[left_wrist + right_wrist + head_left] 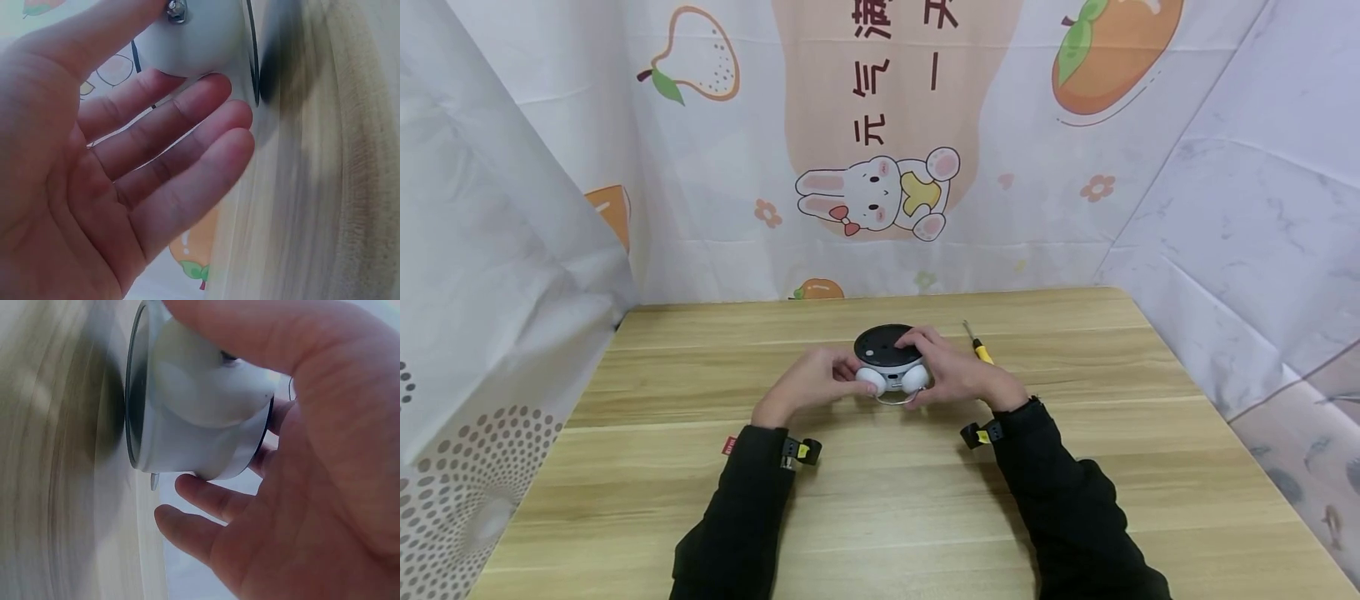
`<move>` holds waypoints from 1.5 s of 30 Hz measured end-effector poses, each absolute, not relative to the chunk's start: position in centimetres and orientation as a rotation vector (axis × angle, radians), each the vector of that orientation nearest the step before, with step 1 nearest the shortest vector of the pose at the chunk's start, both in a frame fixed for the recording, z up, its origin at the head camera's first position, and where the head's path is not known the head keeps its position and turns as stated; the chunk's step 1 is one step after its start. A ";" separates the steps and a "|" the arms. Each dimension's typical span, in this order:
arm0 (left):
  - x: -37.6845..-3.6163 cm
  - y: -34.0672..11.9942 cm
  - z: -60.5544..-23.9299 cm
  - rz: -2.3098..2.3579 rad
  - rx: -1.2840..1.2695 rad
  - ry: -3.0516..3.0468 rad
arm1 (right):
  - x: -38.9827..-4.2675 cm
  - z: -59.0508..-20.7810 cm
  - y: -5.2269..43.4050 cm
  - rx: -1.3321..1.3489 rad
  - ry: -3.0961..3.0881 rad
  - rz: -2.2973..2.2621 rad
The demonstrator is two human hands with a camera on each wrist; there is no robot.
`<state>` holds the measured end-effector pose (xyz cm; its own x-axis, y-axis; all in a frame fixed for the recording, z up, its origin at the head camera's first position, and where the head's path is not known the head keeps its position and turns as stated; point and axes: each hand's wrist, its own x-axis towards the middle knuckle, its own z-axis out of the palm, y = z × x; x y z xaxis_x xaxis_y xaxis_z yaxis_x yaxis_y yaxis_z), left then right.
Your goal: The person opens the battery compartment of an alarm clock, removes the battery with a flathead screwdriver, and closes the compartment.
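A white twin-bell alarm clock [891,358] with a black back lies face down, its bells and wire handle toward the person. My left hand [816,383] holds it from the left. In the left wrist view, the thumb lies along a white bell [194,44] near its metal nut, with fingertips at the underside. My right hand [951,367] grips the clock's right side, a finger over the black back and the thumb near the bell. In the right wrist view, the clock body [187,447] stays between thumb and fingers, its dark-rimmed face close to the wooden table.
A screwdriver [979,343] with a yellow and black handle lies right of the clock, behind the right hand. The wooden table [910,508] ends at a printed curtain [715,183]. A small red tag [728,445] shows beside the left sleeve.
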<state>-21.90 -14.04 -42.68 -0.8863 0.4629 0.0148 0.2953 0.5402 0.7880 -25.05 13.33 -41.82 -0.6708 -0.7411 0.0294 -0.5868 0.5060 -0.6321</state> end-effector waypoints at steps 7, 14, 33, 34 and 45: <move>-21.8 -14.1 -43.0 1.217 0.669 2.574 | -25.0 -42.1 13.4 -1.174 2.490 -0.914; -21.7 -14.3 -42.9 1.236 0.733 2.537 | -24.7 -42.4 13.2 -1.104 2.474 -0.841; -21.7 -14.3 -42.9 1.045 0.839 2.506 | -24.7 -41.7 13.3 -1.010 2.354 -0.952; -21.7 -14.3 -43.0 1.038 0.840 2.507 | -24.8 -41.7 13.3 -1.017 2.370 -0.961; -21.8 -14.5 -43.3 0.991 0.816 2.516 | -25.2 -41.9 12.9 -0.990 2.545 -0.894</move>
